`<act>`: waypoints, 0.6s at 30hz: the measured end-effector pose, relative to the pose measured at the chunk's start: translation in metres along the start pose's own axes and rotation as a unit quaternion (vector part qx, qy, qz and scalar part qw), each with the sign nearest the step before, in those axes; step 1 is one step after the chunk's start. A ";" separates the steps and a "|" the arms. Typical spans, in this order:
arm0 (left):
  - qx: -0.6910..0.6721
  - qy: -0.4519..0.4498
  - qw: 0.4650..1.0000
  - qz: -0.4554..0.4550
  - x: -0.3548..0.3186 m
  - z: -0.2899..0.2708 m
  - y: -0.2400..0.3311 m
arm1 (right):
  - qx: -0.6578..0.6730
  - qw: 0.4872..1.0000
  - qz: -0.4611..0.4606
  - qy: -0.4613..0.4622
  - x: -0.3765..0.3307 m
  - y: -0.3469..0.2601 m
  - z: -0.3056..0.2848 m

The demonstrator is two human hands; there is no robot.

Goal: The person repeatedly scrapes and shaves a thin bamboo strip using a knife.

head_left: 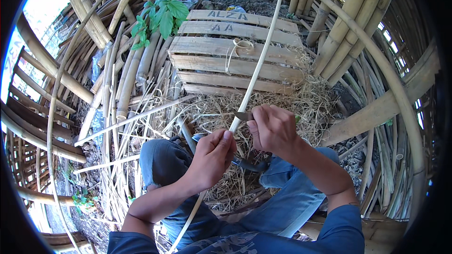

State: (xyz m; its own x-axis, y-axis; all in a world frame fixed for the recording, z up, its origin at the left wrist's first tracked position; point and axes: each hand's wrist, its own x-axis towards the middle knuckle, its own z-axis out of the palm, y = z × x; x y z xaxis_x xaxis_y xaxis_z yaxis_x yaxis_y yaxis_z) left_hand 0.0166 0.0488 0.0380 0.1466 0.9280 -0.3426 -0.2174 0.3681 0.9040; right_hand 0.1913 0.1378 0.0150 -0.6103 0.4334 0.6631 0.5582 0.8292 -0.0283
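A long pale bamboo strip point(260, 61) runs from the far top, between my knees, down to the lower edge. My left hand point(213, 156) is closed round it, thumb lying along the top. Just beyond that grip, the short dark blade of a knife point(243, 116) lies across the strip and touches it. My right hand point(273, 129) is wrapped round the knife, so its handle is hidden in the fingers. Thin curled shavings point(301, 108) lie on the ground beneath and around both hands.
A slatted wooden crate point(235, 61) lies ahead, with a curled shaving on it. Bamboo poles point(127, 82) and a leafy green plant point(165, 16) are at the left. A thick bamboo beam point(372, 113) slants across the right. My jeans-clad legs point(165, 160) flank the work.
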 end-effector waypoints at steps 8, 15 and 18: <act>-0.032 -0.007 0.999 -0.028 -0.004 0.001 0.000 | -0.066 0.996 0.065 -0.015 0.004 0.015 -0.001; 0.012 -0.010 0.999 -0.039 -0.011 0.002 -0.003 | -0.070 0.991 0.108 0.035 0.004 0.040 -0.005; 0.013 -0.014 0.999 -0.034 -0.012 0.002 -0.004 | -0.083 0.991 0.086 0.062 0.003 0.047 -0.005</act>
State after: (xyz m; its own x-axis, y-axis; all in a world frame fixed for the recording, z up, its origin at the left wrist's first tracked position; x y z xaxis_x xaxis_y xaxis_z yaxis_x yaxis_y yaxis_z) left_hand 0.0179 0.0362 0.0394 0.1877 0.8985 -0.3968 -0.1802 0.4287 0.8853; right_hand 0.2182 0.1760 0.0200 -0.4298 0.5079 0.7465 0.7392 0.6727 -0.0321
